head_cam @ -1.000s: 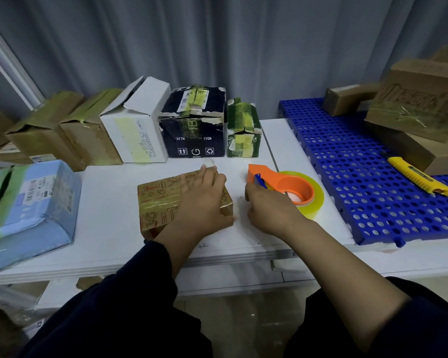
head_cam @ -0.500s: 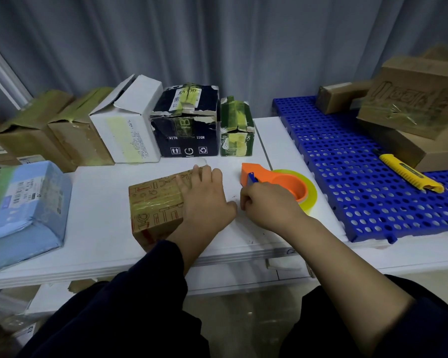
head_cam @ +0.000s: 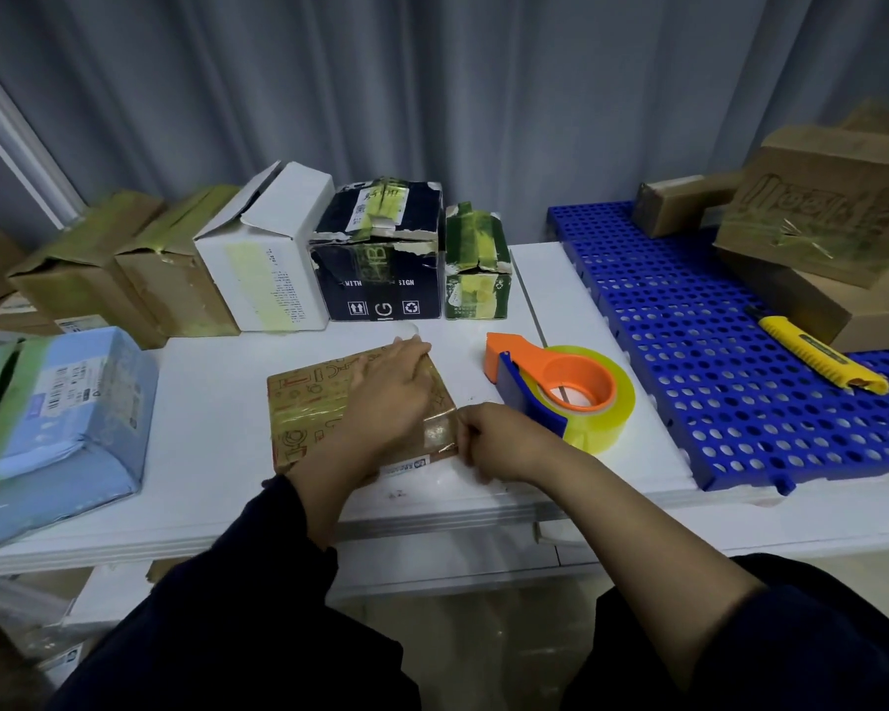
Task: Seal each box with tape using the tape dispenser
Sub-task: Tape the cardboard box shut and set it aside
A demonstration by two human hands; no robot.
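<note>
Printed brown box (head_cam: pixel 309 402) lay flat on the white worktop (head_cam: pixel 216 454), near the front edge, at centre. Left hand (head_cam: pixel 388 397) rested palm-down on the box's top, fingers straight and together, pressing it. Right hand (head_cam: pixel 509 441) sat at the box's right edge, fingers curled, pinching a glossy tape strip (head_cam: pixel 437 431) that ran over that edge. Tape dispenser (head_cam: pixel 560 387), orange with a blue part and a yellowish clear roll, lay on the worktop just right of the right hand; contact between them could not be judged. Behind stood a white box (head_cam: pixel 273 269), a black box (head_cam: pixel 381 264) and a small green box (head_cam: pixel 476 269). A yellow utility knife (head_cam: pixel 817 354) lay on the blue perforated mat (head_cam: pixel 714 351) at the right.
</note>
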